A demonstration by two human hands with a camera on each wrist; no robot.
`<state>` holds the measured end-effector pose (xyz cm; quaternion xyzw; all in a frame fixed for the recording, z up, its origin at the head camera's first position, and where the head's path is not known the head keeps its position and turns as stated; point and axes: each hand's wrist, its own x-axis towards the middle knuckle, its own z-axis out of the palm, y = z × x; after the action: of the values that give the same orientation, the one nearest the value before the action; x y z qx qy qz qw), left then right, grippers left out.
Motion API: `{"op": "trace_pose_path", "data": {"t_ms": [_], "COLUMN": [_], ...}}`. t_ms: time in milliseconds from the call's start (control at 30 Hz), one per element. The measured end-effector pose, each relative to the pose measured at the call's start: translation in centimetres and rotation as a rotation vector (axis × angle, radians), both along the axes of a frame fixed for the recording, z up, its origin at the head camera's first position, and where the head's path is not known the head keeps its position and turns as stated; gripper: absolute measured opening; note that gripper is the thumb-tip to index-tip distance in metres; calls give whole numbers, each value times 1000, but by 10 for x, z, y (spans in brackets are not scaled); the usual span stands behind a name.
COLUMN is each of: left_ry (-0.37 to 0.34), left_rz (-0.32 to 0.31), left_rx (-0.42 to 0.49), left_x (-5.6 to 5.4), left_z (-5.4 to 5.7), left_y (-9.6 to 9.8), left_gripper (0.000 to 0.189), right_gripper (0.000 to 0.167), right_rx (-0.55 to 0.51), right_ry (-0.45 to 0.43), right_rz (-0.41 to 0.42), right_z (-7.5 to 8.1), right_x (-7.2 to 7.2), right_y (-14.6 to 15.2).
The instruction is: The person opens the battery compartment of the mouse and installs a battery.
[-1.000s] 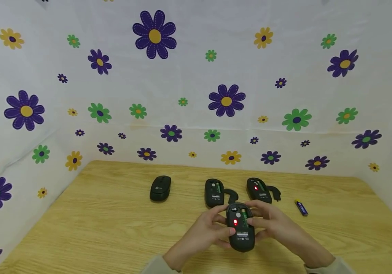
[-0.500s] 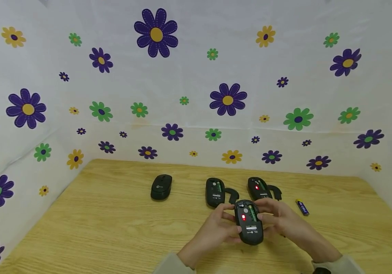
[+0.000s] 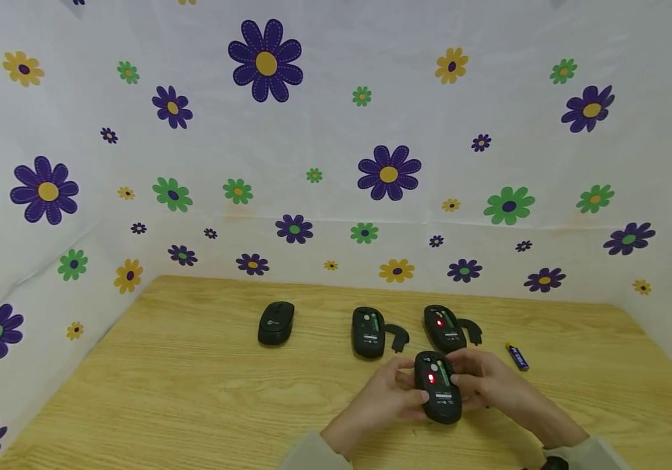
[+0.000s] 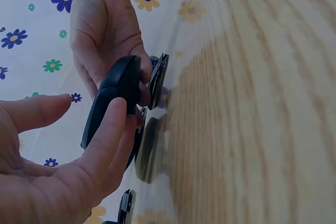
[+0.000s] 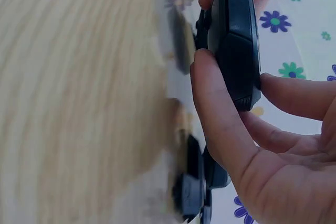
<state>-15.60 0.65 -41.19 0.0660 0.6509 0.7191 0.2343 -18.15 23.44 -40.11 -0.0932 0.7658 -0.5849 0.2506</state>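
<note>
Both hands hold a black computer mouse (image 3: 443, 398) just above the table, underside up. Its battery bay lies uncovered with a green battery (image 3: 444, 373) in it, and a red light glows beside the bay. My left hand (image 3: 385, 395) supports the mouse's left edge, thumb near the lower side and fingers behind it. On the opposite edge, my right hand (image 3: 491, 382) pinches the mouse between thumb and fingers. In the left wrist view the fingers (image 4: 107, 135) press against the mouse's dark shell (image 4: 113, 85). The right wrist view shows a finger and thumb on the shell (image 5: 239, 61).
Behind the hands lie two upturned mice, one in the middle (image 3: 368, 333) and one lit red (image 3: 444, 329), each with a detached cover (image 3: 398, 336) beside it. An upright mouse (image 3: 276, 323) sits farther left. A loose battery (image 3: 517, 356) lies right on the wooden table (image 3: 195, 378).
Both hands have carried the mouse to the right along the front of the table. The other mice, covers and loose battery have stayed where they were.
</note>
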Motion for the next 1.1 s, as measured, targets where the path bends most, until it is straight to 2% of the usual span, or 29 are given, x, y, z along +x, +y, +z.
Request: {"op": "trace_pose_path", "data": {"t_ms": [133,367,500,700,933,1100], "left_ry": [-17,-32,-34,-30,-28,-44], "left_rz": [-21,-44,-52,-67,-97,-90], "left_rx": [-31,-91,-108,-94,-34,-46], "left_x": [-1,-1,-2,-2,0,0], "left_z": [-1,-4,-3,-3,-6,-6], "left_y": [3,9,13,20,29,33], "left_gripper": [55,49,47,42,40,43], "right_gripper": [47,46,47,46,43,42], "right_rx": [10,68,64,75,132,168], "right_ry": [5,17,11,12,37,51], "right_rz": [17,-18,-14,-9,-19,-42], "right_z": [-4,-4,-4,-3,-2,-1], "right_x": [-2,-3,-3,-2,-3,-5], "right_y": [3,9,13,22,33,35]}}
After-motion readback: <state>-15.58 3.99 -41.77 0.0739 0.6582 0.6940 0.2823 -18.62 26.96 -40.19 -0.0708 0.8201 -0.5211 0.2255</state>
